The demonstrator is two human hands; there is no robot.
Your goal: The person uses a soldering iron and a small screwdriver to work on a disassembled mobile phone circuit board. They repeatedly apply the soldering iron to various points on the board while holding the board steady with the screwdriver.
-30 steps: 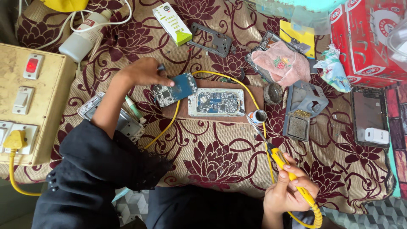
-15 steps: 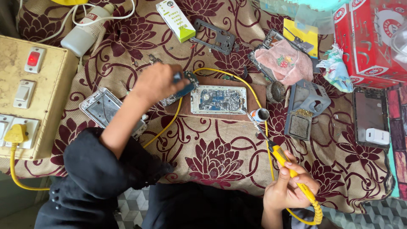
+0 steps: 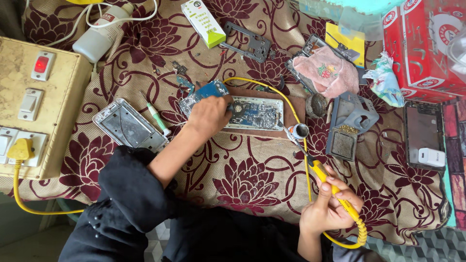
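My left hand (image 3: 209, 115) rests with curled fingers on the left end of an opened phone with a blue circuit board (image 3: 256, 113), which lies on a brown wooden block. A loose blue board piece (image 3: 204, 93) lies just above that hand. What the fingers pinch is hidden. My right hand (image 3: 330, 206) grips a yellow soldering iron (image 3: 324, 178) by its handle. Its tip points up-left toward a small round tin (image 3: 300, 130). The iron's yellow cord loops over the phone.
A beige switch box (image 3: 34, 97) with a lit red switch and a yellow plug sits at left. An empty phone frame (image 3: 130, 127), green-handled tool (image 3: 157, 118), white bottle (image 3: 101, 35), pink cloth (image 3: 326, 73), grey iron stand (image 3: 350, 124), dark phone (image 3: 422, 132) and red box (image 3: 427, 43) lie around.
My left hand moved from the blue board piece, which it let go, down and right onto the opened phone's left end. My right hand with the iron stayed nearly still.
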